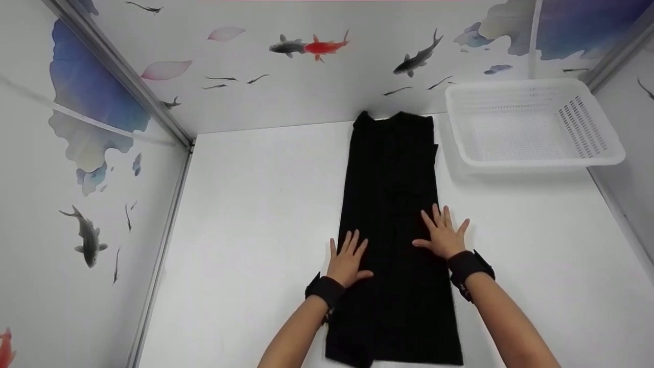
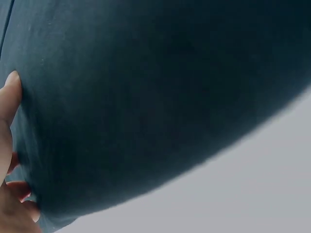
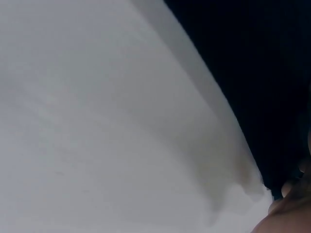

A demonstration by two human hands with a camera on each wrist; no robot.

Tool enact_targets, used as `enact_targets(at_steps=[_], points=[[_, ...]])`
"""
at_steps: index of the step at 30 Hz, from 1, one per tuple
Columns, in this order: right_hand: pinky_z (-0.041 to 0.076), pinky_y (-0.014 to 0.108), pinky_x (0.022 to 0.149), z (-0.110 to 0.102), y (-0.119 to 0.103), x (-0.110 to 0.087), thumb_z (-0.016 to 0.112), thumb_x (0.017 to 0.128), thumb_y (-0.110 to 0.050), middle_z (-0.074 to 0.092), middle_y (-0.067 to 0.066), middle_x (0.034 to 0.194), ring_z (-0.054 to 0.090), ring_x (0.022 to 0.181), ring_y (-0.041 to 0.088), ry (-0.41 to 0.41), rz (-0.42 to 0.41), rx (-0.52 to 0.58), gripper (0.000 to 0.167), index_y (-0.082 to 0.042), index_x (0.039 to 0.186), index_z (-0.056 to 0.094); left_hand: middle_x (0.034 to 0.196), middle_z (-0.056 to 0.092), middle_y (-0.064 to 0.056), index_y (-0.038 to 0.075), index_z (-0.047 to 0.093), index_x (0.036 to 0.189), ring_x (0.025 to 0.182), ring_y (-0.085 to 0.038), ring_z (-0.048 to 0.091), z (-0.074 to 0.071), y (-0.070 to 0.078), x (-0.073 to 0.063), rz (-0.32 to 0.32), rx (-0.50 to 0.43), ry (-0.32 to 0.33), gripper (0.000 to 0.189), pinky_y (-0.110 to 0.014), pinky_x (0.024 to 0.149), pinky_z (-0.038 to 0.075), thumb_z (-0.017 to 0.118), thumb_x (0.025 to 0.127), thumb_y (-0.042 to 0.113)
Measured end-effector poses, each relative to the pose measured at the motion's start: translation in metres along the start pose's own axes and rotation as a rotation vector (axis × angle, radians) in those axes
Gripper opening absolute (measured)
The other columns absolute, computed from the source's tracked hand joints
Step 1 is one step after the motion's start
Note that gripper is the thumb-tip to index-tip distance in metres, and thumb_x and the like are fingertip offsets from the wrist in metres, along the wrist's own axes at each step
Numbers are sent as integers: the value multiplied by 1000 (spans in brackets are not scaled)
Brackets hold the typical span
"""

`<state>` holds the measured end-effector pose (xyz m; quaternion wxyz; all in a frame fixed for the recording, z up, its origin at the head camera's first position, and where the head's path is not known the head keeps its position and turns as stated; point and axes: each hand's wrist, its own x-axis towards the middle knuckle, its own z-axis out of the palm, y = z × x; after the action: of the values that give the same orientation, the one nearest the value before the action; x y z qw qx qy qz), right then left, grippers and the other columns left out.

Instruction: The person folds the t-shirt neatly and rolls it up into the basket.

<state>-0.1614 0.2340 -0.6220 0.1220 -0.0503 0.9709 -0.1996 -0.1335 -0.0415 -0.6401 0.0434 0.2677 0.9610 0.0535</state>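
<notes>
A black garment [image 1: 391, 174] lies folded into a long strip on the white table, its far end against the back wall. Fingers spread, my left hand [image 1: 345, 266] rests flat over its left edge, about halfway down the strip. On the opposite edge, a little farther forward, my right hand [image 1: 443, 238] lies with its fingers fanned out and its thumb on the cloth. Dark cloth [image 2: 146, 107] fills most of the left wrist view, with part of the left hand [image 2: 10, 160] at the side. The right wrist view catches only part of the right hand [image 3: 289, 211] beside the cloth edge.
A white perforated plastic basket [image 1: 536, 163] stands at the back right of the white table [image 1: 255, 230]. Walls printed with fish and petals rise at the back and both sides, with a metal corner post [image 1: 122, 71] at the left.
</notes>
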Motion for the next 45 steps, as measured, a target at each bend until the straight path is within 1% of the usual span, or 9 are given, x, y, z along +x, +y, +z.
enact_targets(at_steps=[7,16,21,26,31,35,38,41,45], points=[[-9,79,99,-2,11,-5,66,91,-37,11,30,157,3,144,48,40,14,-6,79,2,150,30,153,34,-19,8,45,146,141,-32,32,5,17,5,16,-11,36,81,-57,108,32,67,84,55],[-3,80,98,8,21,-32,63,95,-29,16,31,155,10,143,50,104,-38,61,68,2,148,35,153,34,-18,8,46,145,141,-36,31,0,13,-8,75,-111,1,73,-58,108,31,66,89,48],[0,81,98,17,24,-67,67,92,-24,23,32,153,17,140,51,177,-117,118,65,1,146,41,152,37,-16,7,51,141,141,-36,30,-3,4,-34,187,-196,-24,63,-59,109,28,65,92,43],[9,81,97,36,23,-112,74,85,-19,37,28,148,31,135,50,282,-208,139,60,1,137,53,147,44,-14,8,61,131,139,-35,35,0,-4,-73,351,-261,-8,50,-58,108,31,62,94,42],[15,78,99,56,23,-153,80,77,-16,49,21,142,25,144,22,330,-312,155,54,-3,126,63,137,54,-12,11,69,116,134,-35,42,4,-14,-114,500,-314,44,39,-58,103,37,66,91,41],[2,49,118,65,27,-179,83,73,-14,54,17,137,16,144,1,329,-427,165,51,-7,120,66,134,57,-9,14,69,112,132,-32,46,6,-20,-138,553,-292,48,39,-55,102,40,68,88,45],[-5,24,115,71,31,-191,85,70,-17,57,15,133,29,141,10,338,-530,128,49,-9,116,68,131,58,-6,14,67,113,129,-28,48,9,-21,-148,568,-262,56,41,-52,102,41,70,86,45],[3,21,115,73,37,-198,86,70,-22,59,13,127,46,125,23,360,-620,81,46,-10,111,70,123,58,-4,13,65,113,121,-23,52,13,-20,-153,582,-267,98,41,-46,101,43,76,83,39],[33,32,98,74,45,-203,86,71,-28,61,7,118,54,105,23,389,-689,56,40,-13,106,71,110,55,-1,13,64,111,106,-16,52,20,-17,-155,599,-277,151,42,-33,94,45,83,77,30]])
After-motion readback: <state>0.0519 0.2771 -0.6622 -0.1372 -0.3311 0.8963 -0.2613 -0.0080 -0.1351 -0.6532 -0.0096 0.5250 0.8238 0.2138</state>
